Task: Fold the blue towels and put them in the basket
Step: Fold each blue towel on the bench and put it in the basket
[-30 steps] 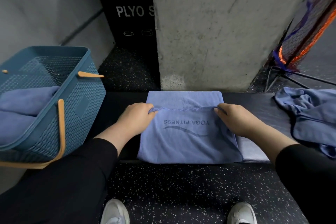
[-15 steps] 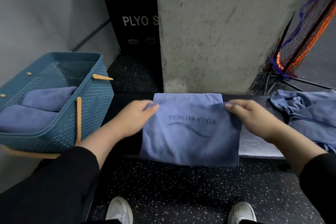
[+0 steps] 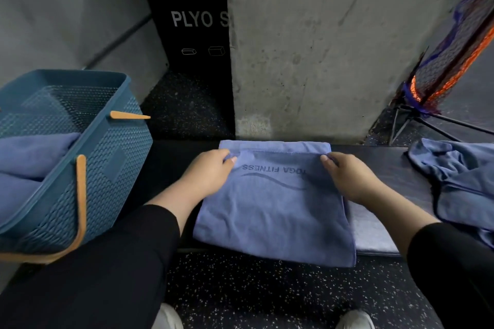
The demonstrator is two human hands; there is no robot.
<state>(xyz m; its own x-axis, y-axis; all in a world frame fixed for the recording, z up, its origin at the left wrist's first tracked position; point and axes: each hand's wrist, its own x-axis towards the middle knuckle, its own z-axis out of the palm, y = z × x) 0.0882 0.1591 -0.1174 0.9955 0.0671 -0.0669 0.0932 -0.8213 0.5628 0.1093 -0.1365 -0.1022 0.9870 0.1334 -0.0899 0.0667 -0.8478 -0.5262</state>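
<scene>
A blue towel printed "YOGA FITNESS" lies folded on a black bench, its near edge hanging over the front. My left hand pinches the upper layer's left far corner. My right hand pinches the right far corner. A teal basket with orange handles stands at the left and holds folded blue towels. More blue towels lie crumpled on the bench at the right.
A concrete pillar rises right behind the bench. A black plyo box stands to its left. An orange and black net on a stand leans at the far right. A pale cloth lies under the towel's right side.
Half a second ago both hands held the towel's upper layer lifted off the bench; now they have laid it down flat, still pinching its far corners.
</scene>
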